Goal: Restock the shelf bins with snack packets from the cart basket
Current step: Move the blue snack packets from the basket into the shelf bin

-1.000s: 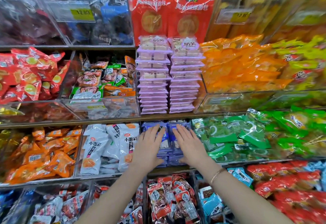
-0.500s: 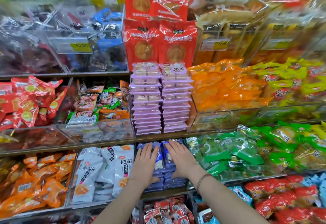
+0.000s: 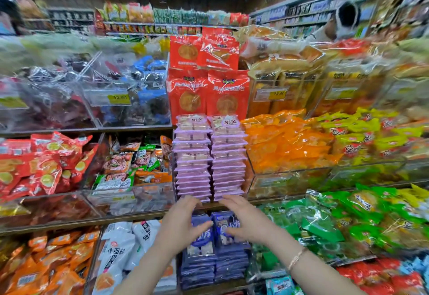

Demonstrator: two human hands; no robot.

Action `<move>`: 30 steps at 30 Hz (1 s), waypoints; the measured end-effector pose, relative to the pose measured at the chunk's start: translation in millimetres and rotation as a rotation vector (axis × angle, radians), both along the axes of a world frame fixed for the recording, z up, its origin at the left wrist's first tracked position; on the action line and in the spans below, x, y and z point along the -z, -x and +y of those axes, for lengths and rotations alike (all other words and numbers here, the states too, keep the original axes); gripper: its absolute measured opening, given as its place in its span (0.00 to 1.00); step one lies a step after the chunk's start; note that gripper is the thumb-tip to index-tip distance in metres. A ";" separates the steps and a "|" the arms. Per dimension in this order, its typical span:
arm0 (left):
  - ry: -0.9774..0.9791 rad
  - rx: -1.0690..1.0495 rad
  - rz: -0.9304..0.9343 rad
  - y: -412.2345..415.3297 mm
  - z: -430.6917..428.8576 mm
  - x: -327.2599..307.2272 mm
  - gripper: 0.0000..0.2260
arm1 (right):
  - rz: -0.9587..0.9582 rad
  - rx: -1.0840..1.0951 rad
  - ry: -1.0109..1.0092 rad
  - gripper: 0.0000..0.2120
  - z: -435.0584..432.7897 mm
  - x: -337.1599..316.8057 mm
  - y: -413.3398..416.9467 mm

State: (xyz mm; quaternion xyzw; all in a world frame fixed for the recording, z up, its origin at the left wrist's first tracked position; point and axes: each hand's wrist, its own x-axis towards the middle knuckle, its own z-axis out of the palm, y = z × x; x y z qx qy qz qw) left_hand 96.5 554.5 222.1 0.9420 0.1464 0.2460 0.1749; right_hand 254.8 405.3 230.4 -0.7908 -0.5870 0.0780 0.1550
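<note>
Packets first: two blue stacks [image 3: 232, 264] sit side by side in the middle bin of the lower shelf [image 3: 69, 225], squared up and neat.

Head view, and here's the change: both hands have come up off the tops of those stacks. Now the left hand [image 3: 181, 222] is open, fingers straight and together, thumb swung inward over the left stack. Over on the right, the right hand [image 3: 246, 220] mirrors it, open, thumb across the right stack, bracelet [image 3: 297, 257] on the wrist. Neither holds anything.

Fingertips now reach the shelf edge just under the two lilac stacks [image 3: 210, 155], one level up. Whether they touch those stacks, I cannot tell; it is blurred there.

Half a second back the palms lay flat on the blue packets. The view has tipped upward too, with far aisles now showing behind.

My read: the blue bin is tidied and finished, and attention moves on, to the lilac stacks or back for more stock. No basket in view.
</note>
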 end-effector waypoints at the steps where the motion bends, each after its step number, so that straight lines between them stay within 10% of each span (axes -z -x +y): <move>1: -0.005 -0.055 -0.125 -1.2 4.5 -16.6 0.18 | -0.024 0.002 -0.063 0.35 1.7 -16.6 -0.9; 7: -0.151 -0.149 -0.409 -34.3 31.8 -115.9 0.30 | -0.349 -0.024 -0.387 0.34 40.7 -122.4 -15.1; 14: -0.512 -0.200 0.279 -93.4 52.6 -155.5 0.56 | -0.531 0.154 -0.014 0.55 79.6 -152.7 -62.7; 30: -0.470 -0.118 0.215 -97.4 78.6 -160.0 0.48 | -0.402 0.182 -0.001 0.50 91.2 -148.5 -76.4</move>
